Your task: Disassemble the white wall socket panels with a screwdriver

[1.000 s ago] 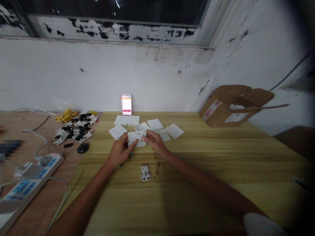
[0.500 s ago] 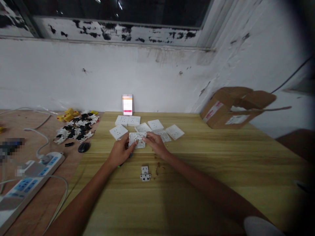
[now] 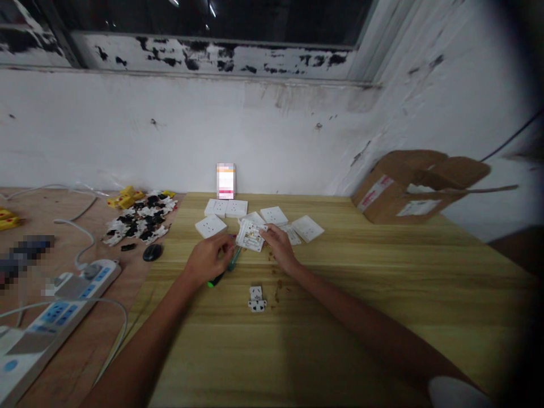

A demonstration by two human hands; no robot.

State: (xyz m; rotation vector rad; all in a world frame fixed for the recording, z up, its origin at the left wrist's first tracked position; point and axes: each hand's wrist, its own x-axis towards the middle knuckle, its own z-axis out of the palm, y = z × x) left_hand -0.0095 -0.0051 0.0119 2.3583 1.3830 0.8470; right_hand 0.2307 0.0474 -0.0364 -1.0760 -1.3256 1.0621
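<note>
The right hand [image 3: 278, 245] pinches a socket plate [image 3: 250, 236] back-side up, tilted just in front of the spread of white socket plates [image 3: 272, 215], baring its terminals. The left hand [image 3: 209, 259] grips a green-handled screwdriver [image 3: 224, 270], tip towards that plate, above the worktop [image 3: 340, 294].

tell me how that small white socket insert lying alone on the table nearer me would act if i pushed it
The small socket insert looks like hard moulded plastic, so it is probably stiff and light. It lies flat on the wooden table, so it would likely slide rather than roll or tip. Its blocky, uneven outline suggests it may twist when nudged off-centre.
</note>
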